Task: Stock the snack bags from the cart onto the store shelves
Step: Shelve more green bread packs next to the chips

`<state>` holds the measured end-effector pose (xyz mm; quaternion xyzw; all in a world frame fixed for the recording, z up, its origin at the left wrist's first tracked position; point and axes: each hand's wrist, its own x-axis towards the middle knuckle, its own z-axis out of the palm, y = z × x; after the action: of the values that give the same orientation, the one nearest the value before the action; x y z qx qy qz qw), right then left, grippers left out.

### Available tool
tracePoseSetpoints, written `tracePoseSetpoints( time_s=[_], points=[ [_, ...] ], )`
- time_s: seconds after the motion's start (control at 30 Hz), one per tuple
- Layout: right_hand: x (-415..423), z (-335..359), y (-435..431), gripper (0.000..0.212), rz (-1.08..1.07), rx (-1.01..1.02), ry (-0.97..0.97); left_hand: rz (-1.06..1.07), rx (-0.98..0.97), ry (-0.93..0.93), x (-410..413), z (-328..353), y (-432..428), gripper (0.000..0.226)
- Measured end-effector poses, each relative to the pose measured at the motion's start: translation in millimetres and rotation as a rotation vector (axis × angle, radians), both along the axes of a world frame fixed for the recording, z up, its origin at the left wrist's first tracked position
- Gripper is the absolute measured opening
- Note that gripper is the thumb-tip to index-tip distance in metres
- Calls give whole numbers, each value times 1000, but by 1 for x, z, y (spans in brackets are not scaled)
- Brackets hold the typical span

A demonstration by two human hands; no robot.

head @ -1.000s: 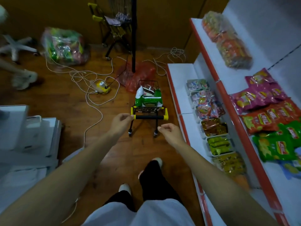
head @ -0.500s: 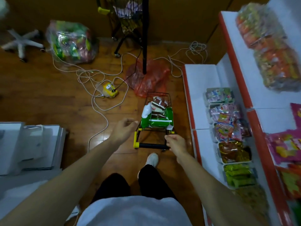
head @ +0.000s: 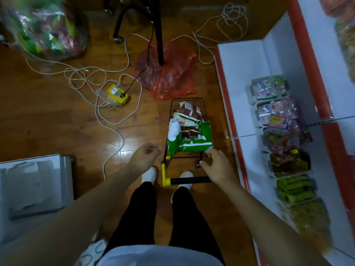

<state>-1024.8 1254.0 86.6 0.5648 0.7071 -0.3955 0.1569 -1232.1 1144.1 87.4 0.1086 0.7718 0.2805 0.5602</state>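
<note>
A small black wire cart (head: 168,131) with a black and yellow handle (head: 184,181) stands on the wood floor just ahead of my feet. It holds a large green snack bag (head: 194,140) and several brown and white bags (head: 189,112) behind it. My right hand (head: 216,167) hovers over the cart's near right corner, thumb spread, fingertips touching the green bag's corner. My left hand (head: 145,156) hangs loosely curled left of the cart and holds nothing. On the right is the white shelf (head: 240,73) with its red edge, carrying trays of snack packs (head: 276,120).
White cables (head: 107,120) and a yellow power strip (head: 117,93) lie on the floor to the left. A red plastic bag (head: 169,75) and a black pole (head: 159,35) stand beyond the cart. A clear sack of snacks (head: 42,27) is far left, white boxes (head: 32,185) near left.
The cart has come closer to my feet and the view has tipped down. My right hand left the handle's end and reached forward to the green bag. My left hand stayed off the cart.
</note>
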Motion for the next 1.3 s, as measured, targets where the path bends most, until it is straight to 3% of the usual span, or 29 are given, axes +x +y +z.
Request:
tracePoseSetpoints(
  time_s=[0.13, 0.33, 0.43, 0.53, 0.63, 0.73, 0.93, 1.07, 1.3],
  points=[
    [-17, -19, 6, 43, -2, 77, 0, -121, -61, 19, -16, -32, 10, 29],
    [-27, -53, 19, 52, 102, 223, 63, -171, -113, 25, -19, -87, 21, 43],
    [-33, -75, 34, 72, 110, 259, 113, -171, -131, 18, -12, -114, 37, 52],
    [-35, -100, 45, 97, 378, 164, 8, -64, -99, -4, -5, -137, 61, 69],
    [-33, -125, 52, 105, 668, 148, -126, -27, -84, 23, 5, -157, 84, 73],
    [-30, -145, 53, 101, 744, 155, -162, -46, -67, 85, 19, -178, 103, 71],
    [-29, -168, 52, 78, 779, 259, -171, -41, -152, 299, 38, -207, 112, 90],
    [-30, -176, 62, 81, 779, 228, -156, -58, -216, 323, 36, -219, 117, 91],
    [-35, -172, 69, 61, 762, 234, -81, -109, -218, 297, 25, -224, 120, 73]
  ],
)
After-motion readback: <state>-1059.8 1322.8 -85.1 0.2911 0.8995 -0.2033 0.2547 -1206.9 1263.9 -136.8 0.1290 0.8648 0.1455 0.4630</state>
